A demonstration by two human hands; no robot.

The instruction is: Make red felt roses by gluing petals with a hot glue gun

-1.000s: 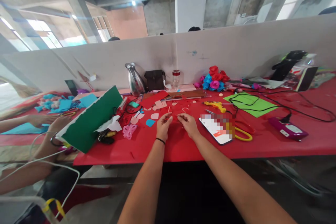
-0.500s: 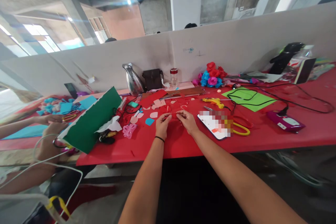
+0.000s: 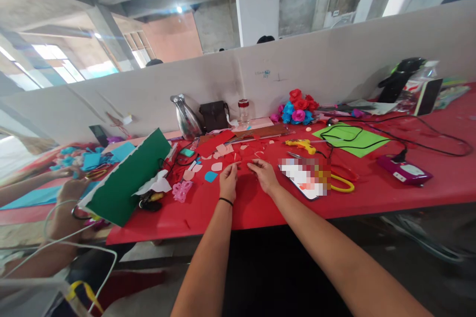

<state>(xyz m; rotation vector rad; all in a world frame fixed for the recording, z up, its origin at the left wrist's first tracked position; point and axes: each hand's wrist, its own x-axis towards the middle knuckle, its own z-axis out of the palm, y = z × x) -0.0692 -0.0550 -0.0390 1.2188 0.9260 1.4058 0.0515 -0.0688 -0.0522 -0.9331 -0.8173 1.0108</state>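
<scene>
Over the red tabletop (image 3: 256,210), my left hand (image 3: 228,179) has its thumb and fingers pinched together. Facing it a short way to the right is my right hand (image 3: 265,176), its thumb and fingertips also closed in a pinch. Anything red between the fingers blends into the red surface, so I cannot make out what either hand holds. Left of my left hand lie a blue paper petal (image 3: 210,176) and several pale pink ones. Beside my right hand is a phone (image 3: 297,178), partly blurred out, with yellow-handled scissors (image 3: 342,184) at its right.
A green board (image 3: 126,178) leans at left, near a co-worker's hands (image 3: 69,183). Pink beaded ornament (image 3: 182,191), yellow glue gun (image 3: 302,146), green sheet (image 3: 351,138) and purple box (image 3: 403,171) surround me. Behind stand a flask (image 3: 186,116), a jar (image 3: 244,111) and paper flowers (image 3: 297,106).
My hands have drawn slightly apart at the fingertips, and my left hand has turned with its fingers more curled. The view has shifted a little.
</scene>
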